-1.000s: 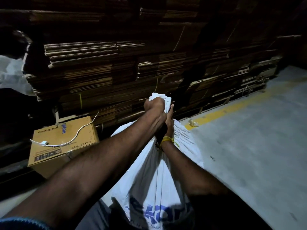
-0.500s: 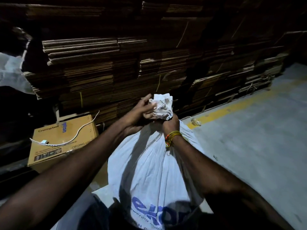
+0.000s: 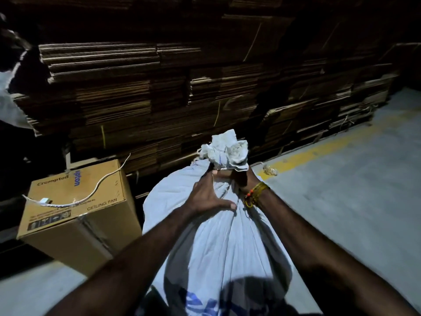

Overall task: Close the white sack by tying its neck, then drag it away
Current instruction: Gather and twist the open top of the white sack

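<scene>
A full white sack (image 3: 223, 242) with blue lettering stands on the floor right in front of me. Its gathered neck (image 3: 225, 151) bunches up above my hands in a crumpled tuft. My right hand (image 3: 239, 176), with yellow thread bands at the wrist, is closed around the neck just below the tuft. My left hand (image 3: 209, 195) lies spread on the sack's shoulder, thumb out, its fingertips reaching up to the neck beside the right hand. Whether a cord is around the neck is hidden.
A brown ceiling fan carton (image 3: 77, 208) with a white cord (image 3: 95, 190) lying on it stands left of the sack. Tall stacks of flattened cardboard (image 3: 182, 92) wall off the back. A yellow floor line (image 3: 330, 147) and grey concrete floor (image 3: 353, 201) run to the right.
My left hand has dropped from the tuft to the sack's shoulder below the neck. The right hand keeps its hold on the neck. The tuft stands freer above the hands.
</scene>
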Motion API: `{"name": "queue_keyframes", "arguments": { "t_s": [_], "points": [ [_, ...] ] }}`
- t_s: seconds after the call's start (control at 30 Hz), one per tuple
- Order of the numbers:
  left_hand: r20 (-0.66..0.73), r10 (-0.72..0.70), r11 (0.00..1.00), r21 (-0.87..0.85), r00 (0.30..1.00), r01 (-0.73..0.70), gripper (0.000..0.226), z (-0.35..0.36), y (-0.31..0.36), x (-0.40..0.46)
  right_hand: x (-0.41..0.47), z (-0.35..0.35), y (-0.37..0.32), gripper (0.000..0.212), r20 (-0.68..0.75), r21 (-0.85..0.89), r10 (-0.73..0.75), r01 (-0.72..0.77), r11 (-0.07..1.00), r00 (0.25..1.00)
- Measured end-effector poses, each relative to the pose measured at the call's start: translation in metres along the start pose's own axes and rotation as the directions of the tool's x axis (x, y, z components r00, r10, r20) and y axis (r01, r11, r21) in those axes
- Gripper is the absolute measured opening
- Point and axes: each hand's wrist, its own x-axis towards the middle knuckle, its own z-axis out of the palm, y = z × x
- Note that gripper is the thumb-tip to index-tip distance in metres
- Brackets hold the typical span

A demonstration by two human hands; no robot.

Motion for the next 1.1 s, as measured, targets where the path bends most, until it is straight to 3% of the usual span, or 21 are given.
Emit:
{"name": "queue_keyframes", "arguments": {
  "t_s": [0.07,0.13,0.2,0.23,0.27,0.33,0.43,0.47,0.57,0.63,0.7,0.77,0.83,0.9,0.93,1.0,1.07,1.1],
  "points": [
    [0.029,0.036,0.995,-0.092,0.999,-0.033,0.054,0.011,-0.001,0.005,-0.003,-0.008,0.002,0.044,0.106,-0.035,0.051,-0.047,0.998,0.993],
    [0.047,0.014,0.972,-0.236,0.999,-0.002,0.034,0.024,-0.002,0.007,0.004,-0.016,0.017,0.034,0.150,-0.069,0.098,-0.088,0.994,0.984],
    [0.033,-0.017,0.903,-0.428,0.999,0.029,0.039,0.030,0.004,0.006,0.010,-0.037,0.042,0.022,0.120,-0.171,0.143,-0.121,0.978,0.982],
    [0.031,-0.016,0.841,-0.539,0.999,0.030,0.044,0.036,0.008,0.005,0.016,-0.047,0.055,0.027,0.086,-0.301,0.097,-0.067,0.951,0.992],
    [-0.017,-0.060,0.816,-0.576,0.998,0.039,0.043,0.041,0.010,0.005,0.014,-0.051,0.060,0.036,0.083,-0.318,0.116,-0.084,0.944,0.990],
    [-0.134,-0.247,0.775,-0.621,0.960,0.113,0.037,0.050,0.009,0.004,-0.001,-0.039,0.036,0.032,0.131,-0.167,0.225,-0.202,0.965,0.966],
    [-0.256,-0.367,0.888,-0.382,0.894,0.256,0.037,0.057,-0.008,-0.004,-0.021,0.002,-0.005,0.061,0.230,-0.200,-0.003,0.051,0.978,0.973],
    [-0.306,-0.416,0.896,-0.297,0.857,0.329,0.034,0.060,-0.013,-0.004,-0.011,0.002,0.000,0.069,0.169,-0.179,-0.005,0.036,0.983,0.986],
    [-0.403,-0.483,0.875,-0.210,0.777,0.435,0.025,0.061,-0.014,-0.006,-0.012,0.002,0.025,0.042,0.060,0.001,0.071,-0.071,0.997,0.996],
    [-0.438,-0.501,0.860,-0.151,0.746,0.488,0.015,0.060,-0.010,-0.004,-0.012,-0.001,0.040,0.021,0.091,0.107,0.182,-0.192,0.976,0.979],
    [-0.467,-0.537,0.833,-0.162,0.703,0.529,0.026,0.057,-0.016,-0.001,-0.009,-0.001,0.054,0.019,0.138,0.064,0.176,-0.186,0.980,0.975],
    [-0.459,-0.593,0.797,-0.217,0.661,0.564,0.043,0.054,-0.019,0.001,-0.012,-0.005,0.072,0.036,0.033,0.046,0.118,-0.120,0.992,0.992],
    [-0.460,-0.620,0.778,-0.254,0.636,0.574,0.054,0.051,-0.017,0.003,-0.025,-0.005,0.095,0.074,-0.032,0.067,0.059,-0.056,0.996,0.998],
    [-0.459,-0.643,0.758,-0.268,0.613,0.595,0.072,0.049,-0.017,0.005,-0.039,0.000,0.123,0.092,-0.058,-0.220,-0.005,-0.007,0.975,0.998],
    [-0.455,-0.656,0.746,-0.272,0.602,0.608,0.076,0.049,-0.019,0.006,-0.041,0.004,0.138,0.101,-0.035,-0.434,-0.015,-0.002,0.901,0.999],
    [-0.454,-0.689,0.718,-0.315,0.566,0.621,0.067,0.049,-0.021,0.006,-0.037,0.023,0.163,0.113,-0.077,-0.704,-0.031,-0.033,0.709,0.997],
    [-0.438,-0.723,0.687,-0.379,0.534,0.620,0.054,0.049,-0.021,0.007,-0.030,0.048,0.177,0.104,-0.244,-0.788,-0.121,-0.124,0.603,0.962],
    [-0.430,-0.739,0.671,-0.406,0.519,0.620,0.051,0.049,-0.022,0.008,-0.024,0.057,0.185,0.092,-0.315,-0.784,-0.185,-0.145,0.603,0.931]
  ]
}}
